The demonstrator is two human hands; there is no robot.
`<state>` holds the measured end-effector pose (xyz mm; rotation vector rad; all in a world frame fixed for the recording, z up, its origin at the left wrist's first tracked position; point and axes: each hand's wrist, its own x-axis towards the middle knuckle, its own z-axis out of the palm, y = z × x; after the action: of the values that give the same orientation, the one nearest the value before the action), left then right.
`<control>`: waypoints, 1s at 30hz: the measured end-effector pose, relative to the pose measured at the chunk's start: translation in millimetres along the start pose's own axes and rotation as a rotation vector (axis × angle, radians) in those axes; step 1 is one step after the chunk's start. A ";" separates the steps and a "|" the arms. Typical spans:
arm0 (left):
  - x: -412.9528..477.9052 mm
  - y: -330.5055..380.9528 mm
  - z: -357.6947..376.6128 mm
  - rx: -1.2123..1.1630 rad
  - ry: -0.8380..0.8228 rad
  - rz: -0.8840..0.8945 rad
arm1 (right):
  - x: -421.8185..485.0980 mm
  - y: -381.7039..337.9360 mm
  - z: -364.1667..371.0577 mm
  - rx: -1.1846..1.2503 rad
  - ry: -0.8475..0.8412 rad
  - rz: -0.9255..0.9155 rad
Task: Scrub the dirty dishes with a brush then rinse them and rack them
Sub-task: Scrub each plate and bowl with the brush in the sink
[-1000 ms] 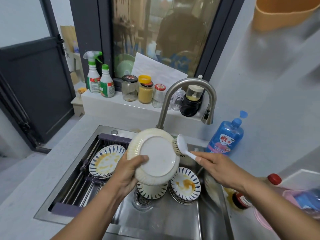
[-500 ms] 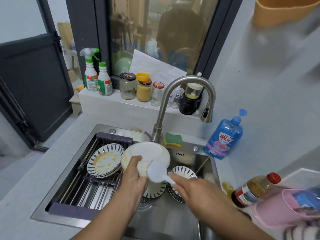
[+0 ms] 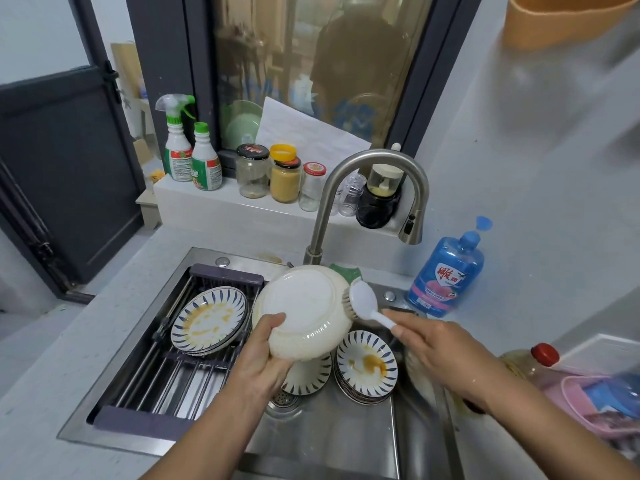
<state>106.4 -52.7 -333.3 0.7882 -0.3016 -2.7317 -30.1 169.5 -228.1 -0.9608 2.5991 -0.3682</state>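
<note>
The left hand (image 3: 266, 362) gripped the white dish (image 3: 301, 306) by its lower rim, underside up, tilted over the sink (image 3: 346, 445) at the centre of the frame. The right hand (image 3: 440, 348) pinched the handle of the brush (image 3: 363, 303), whose bristles pressed against the dish's right edge.

The likeliest slip was the dish twisting loose. It was held at one edge only, probably wet, and the brush pushed sideways against it. A drop would have landed on the crockery directly beneath and might have chipped it. The rack (image 3: 194, 379) at the left also carried unwashed plates, so a clean dish set there could have picked up sauce.

Counted:
- One white dish, one brush and one faucet (image 3: 363, 161).
- One blue soap bottle (image 3: 446, 268) on the surface at the right.
- Two green-capped bottles (image 3: 206, 161) on the sill.
- A stained stack (image 3: 207, 320) on the rack.
- A second stack (image 3: 367, 365) in the basin.
- One patterned plate (image 3: 308, 377) under the dish.

How many plates each stack held could not be told.
</note>
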 end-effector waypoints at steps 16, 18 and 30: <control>-8.6 -16.7 -1.3 0.294 -0.265 0.089 | 2.6 -48.4 -4.4 -0.384 -0.047 -0.127; -6.2 -10.5 -0.4 0.274 -0.237 0.105 | 4.6 -35.8 -9.0 -0.373 -0.070 -0.084; -6.5 -4.6 6.7 0.255 -0.284 0.121 | 14.3 -32.5 -9.2 -0.326 -0.058 -0.063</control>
<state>107.0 -45.4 -325.8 0.4192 -0.7439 -2.7184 -25.2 137.1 -211.5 -1.1402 2.6291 0.0729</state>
